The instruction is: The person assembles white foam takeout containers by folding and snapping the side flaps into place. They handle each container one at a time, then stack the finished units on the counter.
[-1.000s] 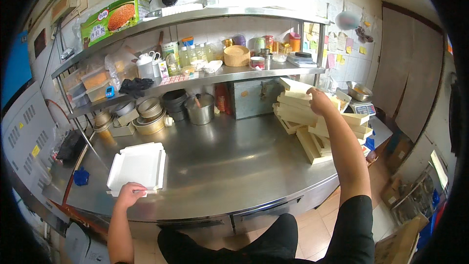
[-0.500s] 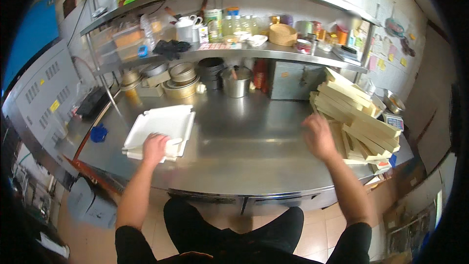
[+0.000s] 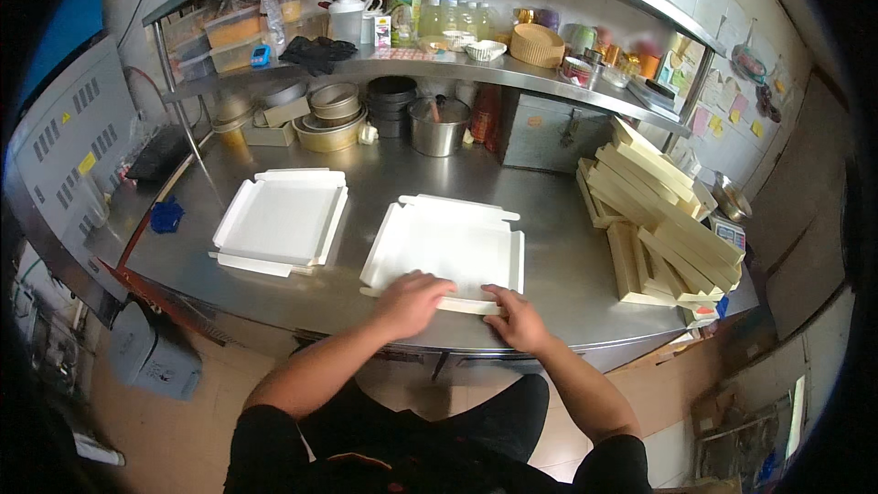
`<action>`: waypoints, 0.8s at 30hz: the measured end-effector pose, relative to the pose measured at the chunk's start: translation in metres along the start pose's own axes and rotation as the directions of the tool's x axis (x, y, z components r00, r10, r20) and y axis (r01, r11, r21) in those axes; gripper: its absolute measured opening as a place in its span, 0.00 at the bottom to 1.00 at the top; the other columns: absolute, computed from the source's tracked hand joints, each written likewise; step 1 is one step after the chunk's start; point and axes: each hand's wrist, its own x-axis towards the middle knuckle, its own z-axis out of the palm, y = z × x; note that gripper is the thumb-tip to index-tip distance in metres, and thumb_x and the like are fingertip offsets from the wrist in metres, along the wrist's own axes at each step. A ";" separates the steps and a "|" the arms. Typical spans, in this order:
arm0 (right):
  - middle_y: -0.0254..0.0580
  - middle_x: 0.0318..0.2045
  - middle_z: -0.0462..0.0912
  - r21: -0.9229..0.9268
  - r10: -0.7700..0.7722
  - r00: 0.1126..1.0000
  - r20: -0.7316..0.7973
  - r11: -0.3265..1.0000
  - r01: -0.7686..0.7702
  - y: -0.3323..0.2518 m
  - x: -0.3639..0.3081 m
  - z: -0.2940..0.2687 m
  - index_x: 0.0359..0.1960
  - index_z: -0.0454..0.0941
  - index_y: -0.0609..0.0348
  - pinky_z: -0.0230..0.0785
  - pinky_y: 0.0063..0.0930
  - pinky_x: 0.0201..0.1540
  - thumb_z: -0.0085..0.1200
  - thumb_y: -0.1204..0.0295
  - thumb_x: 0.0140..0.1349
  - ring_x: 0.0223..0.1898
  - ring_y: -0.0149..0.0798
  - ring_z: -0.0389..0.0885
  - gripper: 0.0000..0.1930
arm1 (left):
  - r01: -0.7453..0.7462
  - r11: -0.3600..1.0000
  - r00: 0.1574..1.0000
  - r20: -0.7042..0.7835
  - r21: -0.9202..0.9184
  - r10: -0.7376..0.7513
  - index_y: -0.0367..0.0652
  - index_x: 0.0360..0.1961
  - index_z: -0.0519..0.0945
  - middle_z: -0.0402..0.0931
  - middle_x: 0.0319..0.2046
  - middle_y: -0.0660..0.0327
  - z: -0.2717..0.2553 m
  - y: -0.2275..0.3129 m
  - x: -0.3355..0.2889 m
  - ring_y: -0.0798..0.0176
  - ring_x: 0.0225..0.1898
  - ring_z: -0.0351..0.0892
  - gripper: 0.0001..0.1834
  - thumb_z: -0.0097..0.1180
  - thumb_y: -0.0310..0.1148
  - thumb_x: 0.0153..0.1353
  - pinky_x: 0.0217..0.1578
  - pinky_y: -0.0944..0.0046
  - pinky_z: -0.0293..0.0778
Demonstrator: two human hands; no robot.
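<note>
Through the head camera I'm looking down on the steel table (image 3: 370, 187), where both hands are working at the near edge of a shallow white cardboard tray (image 3: 448, 242). That tray is lying flat in front of the person, around the middle of the table, with its walls standing up and a few flaps sticking out at the corners. The left hand (image 3: 413, 304) is reaching over the near wall from the left, its fingers half curled with the tips at the inner side of that wall. The right hand (image 3: 518, 320) is sitting by the near right corner, fingers bent and partly spread, thumb and forefinger apart around the same wall — I'm seeing contact there, but I can't tell whether either hand is really pinching the cardboard or just pressing on it. A second white tray (image 3: 282, 220) is lying to the left, well apart from both hands. Over on the right, a pile of pale yellow boxes (image 3: 672, 210) is leaning in untidy layers, with a scale (image 3: 730, 233) standing just beyond it. Along the back, a grey metal box (image 3: 540, 133), a steel pot (image 3: 441, 133) and some black pots (image 3: 391, 105) are standing under the shelf — and a round basket (image 3: 537, 44) is sitting on the shelf above, with a dark cloth-like bundle (image 3: 317, 54) lying farther left.
</note>
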 end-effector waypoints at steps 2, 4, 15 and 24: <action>0.54 0.45 0.85 0.020 -0.051 0.998 -0.032 0.998 0.052 0.004 -0.001 0.000 0.72 0.73 0.55 0.81 0.45 0.51 0.68 0.71 0.71 0.47 0.54 0.86 0.29 | 0.078 0.992 0.997 -0.008 -0.101 -0.080 0.50 0.53 0.88 0.90 0.46 0.58 -0.006 -0.017 -0.010 0.47 0.50 0.87 0.10 0.59 0.32 0.76 0.54 0.48 0.82; 0.54 0.45 0.85 0.083 -0.077 0.996 -0.038 0.993 0.080 -0.009 0.006 0.000 0.69 0.75 0.56 0.81 0.44 0.52 0.66 0.70 0.73 0.47 0.53 0.87 0.25 | 0.049 0.995 0.999 0.004 -0.091 -0.048 0.49 0.52 0.88 0.90 0.45 0.59 -0.003 -0.026 -0.012 0.48 0.49 0.88 0.09 0.60 0.32 0.75 0.52 0.48 0.83; 0.40 0.50 0.88 -0.429 -0.264 0.949 -0.175 0.888 0.168 0.018 0.024 0.010 0.49 0.90 0.50 0.75 0.46 0.60 0.69 0.66 0.68 0.56 0.49 0.83 0.10 | -0.226 0.954 0.969 -0.053 0.199 0.241 0.50 0.45 0.90 0.87 0.50 0.62 -0.003 -0.028 -0.011 0.50 0.55 0.83 0.09 0.60 0.38 0.75 0.59 0.50 0.79; 0.40 0.48 0.88 -0.510 -0.203 0.976 -0.075 0.849 0.137 -0.006 0.049 0.056 0.52 0.87 0.52 0.75 0.45 0.56 0.63 0.67 0.69 0.52 0.49 0.84 0.12 | 0.057 0.954 0.993 0.085 0.295 -0.085 0.45 0.44 0.87 0.85 0.43 0.56 0.033 -0.029 0.004 0.47 0.51 0.84 0.10 0.61 0.38 0.75 0.55 0.47 0.79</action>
